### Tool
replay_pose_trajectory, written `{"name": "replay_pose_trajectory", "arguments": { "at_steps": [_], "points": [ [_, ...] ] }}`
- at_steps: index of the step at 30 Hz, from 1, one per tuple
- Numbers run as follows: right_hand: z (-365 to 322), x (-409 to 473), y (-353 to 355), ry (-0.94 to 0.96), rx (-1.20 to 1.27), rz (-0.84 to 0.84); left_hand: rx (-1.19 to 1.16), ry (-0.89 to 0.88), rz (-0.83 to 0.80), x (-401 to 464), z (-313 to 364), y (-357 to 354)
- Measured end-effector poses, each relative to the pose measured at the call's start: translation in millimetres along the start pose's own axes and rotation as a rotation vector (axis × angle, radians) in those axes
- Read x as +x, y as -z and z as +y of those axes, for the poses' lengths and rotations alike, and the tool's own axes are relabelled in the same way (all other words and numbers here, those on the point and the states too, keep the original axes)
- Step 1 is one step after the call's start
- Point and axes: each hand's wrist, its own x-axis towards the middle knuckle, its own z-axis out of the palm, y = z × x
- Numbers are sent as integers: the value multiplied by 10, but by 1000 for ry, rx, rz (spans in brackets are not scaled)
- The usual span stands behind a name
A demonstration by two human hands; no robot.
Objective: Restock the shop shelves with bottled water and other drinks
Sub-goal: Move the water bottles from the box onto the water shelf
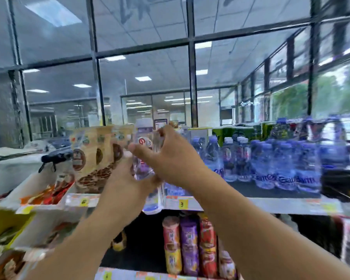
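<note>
I hold a clear bottle (142, 158) upright above the front edge of the top shelf (271, 205), my left hand (127, 182) wrapped round its lower body and my right hand (168, 156) curled round its upper half near the cap (the picture is blurred, so exactly how the fingers sit is hard to read). Its long axis stands vertical, and the water bottles (271, 162) already stocked stand to my right and further back. So the right hand is the nearer one for carrying it that way, I judge.
</note>
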Motion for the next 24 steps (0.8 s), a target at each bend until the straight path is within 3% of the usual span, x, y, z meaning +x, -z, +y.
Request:
{"name": "replay_pose_trajectory", "arguments": {
  "at_steps": [13,17,24],
  "points": [
    [1745,-31,990,-368,-356,211,-126,80,-377,464,111,-2027],
    [2236,142,1020,-489,-451,192,35,100,-499,547,-98,-2199],
    [2783,411,906,-614,-489,207,137,150,-497,838,-351,-2249]
  ]
}}
